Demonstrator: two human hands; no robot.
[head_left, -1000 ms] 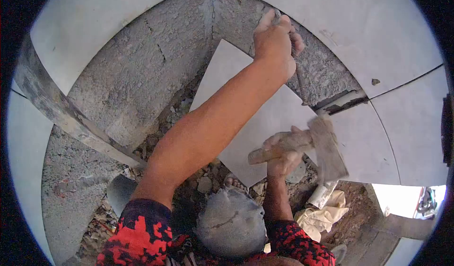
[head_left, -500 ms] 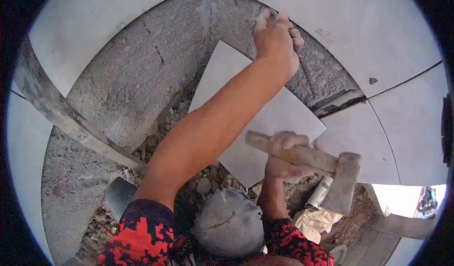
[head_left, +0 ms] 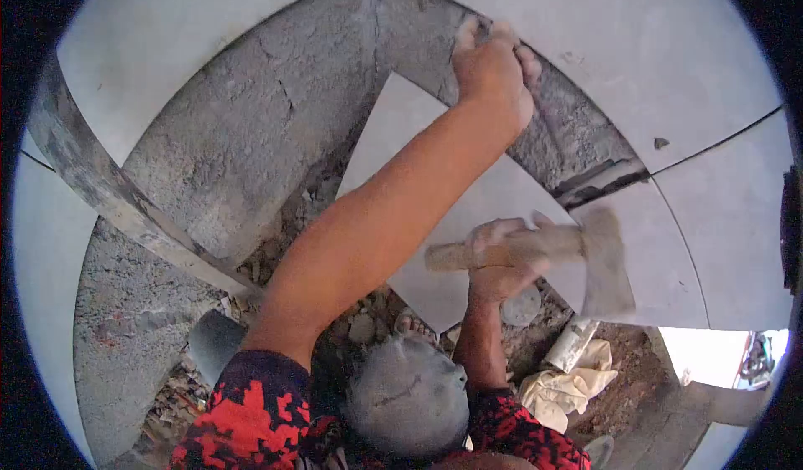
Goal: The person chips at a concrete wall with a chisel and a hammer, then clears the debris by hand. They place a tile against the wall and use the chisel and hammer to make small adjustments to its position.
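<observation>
Wooden along its handle, the hatchet-like hammer point(head_left: 565, 242) is gripped by the right hand point(head_left: 504, 263), fingers wrapped around the handle. Its long axis runs sideways, the blurred head just right of those fingers. From them, the left hand point(head_left: 492, 75) lies farther from the body, so the right is nearer the tool. The left fingers bend against rough concrete point(head_left: 427, 39); whatever they may grasp is unclear. White tile point(head_left: 493, 192) lies between the hands, partly beneath the forearm. No brand, label or writing is readable.
</observation>
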